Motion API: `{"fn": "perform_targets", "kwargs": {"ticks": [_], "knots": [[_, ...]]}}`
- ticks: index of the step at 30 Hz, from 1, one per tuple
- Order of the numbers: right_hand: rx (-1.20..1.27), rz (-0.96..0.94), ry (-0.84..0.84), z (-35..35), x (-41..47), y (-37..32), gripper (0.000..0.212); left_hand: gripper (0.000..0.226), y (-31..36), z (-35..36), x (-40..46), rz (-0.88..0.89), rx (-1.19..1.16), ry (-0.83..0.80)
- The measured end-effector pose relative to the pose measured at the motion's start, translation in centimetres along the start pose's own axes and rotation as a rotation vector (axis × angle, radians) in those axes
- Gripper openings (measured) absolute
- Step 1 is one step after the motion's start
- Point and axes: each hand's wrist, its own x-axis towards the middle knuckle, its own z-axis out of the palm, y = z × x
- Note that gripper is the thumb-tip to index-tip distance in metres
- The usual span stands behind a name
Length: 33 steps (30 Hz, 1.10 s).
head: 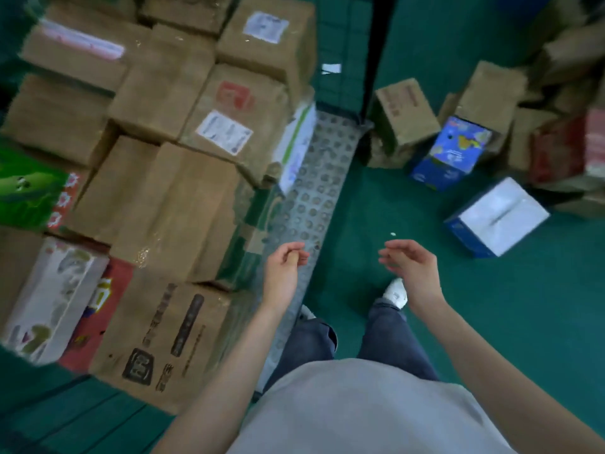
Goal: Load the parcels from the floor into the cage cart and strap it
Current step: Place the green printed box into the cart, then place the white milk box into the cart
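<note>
Both hands hang empty over the cart's (314, 178) edge, left hand (283, 273) loosely curled, right hand (411, 267) relaxed and spread, boxes (497, 214) waiting on the floor (409, 208).

Cage cart (324, 178) with perforated grey metal deck, packed with brown cartons and printed boxes (170, 152), loose parcels on green floor to its right, tilted brown carton (404, 116), blue printed box (453, 152), white-topped blue box (496, 216)
</note>
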Motion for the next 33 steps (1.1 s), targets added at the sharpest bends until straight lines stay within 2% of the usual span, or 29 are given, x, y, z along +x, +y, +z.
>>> {"fn": "perform_targets", "kwargs": {"ticks": [9,14,18,21,25,28,33], "knots": [[0.071,0.054,0.243,-19.4,4.2,0.0,0.026,0.03,1.2,19.5,0.5,-0.036,0.324,-0.217],[0.153,0.102,0.384,-27.3,7.0,-0.1,0.027,0.032,3.9,29.7,0.3,-0.055,0.371,-0.331],[0.231,0.142,0.47,-31.1,9.1,0.3,0.028,0.031,5.3,36.0,1.2,-0.042,0.42,-0.408],[0.247,0.174,0.513,-33.3,11.1,0.1,0.03,0.029,6.5,40.0,2.7,-0.097,0.422,-0.428],[0.193,0.24,0.5,-35.9,14.3,0.2,0.028,0.03,7.8,44.7,6.5,-0.187,0.447,-0.378],[0.186,0.297,0.514,-37.9,17.2,0.4,0.027,0.029,8.9,48.0,9.7,-0.217,0.526,-0.413],[0.252,0.398,0.606,-40.1,21.0,0.5,0.022,0.025,9.9,52.0,14.4,-0.138,0.689,-0.419]]}}
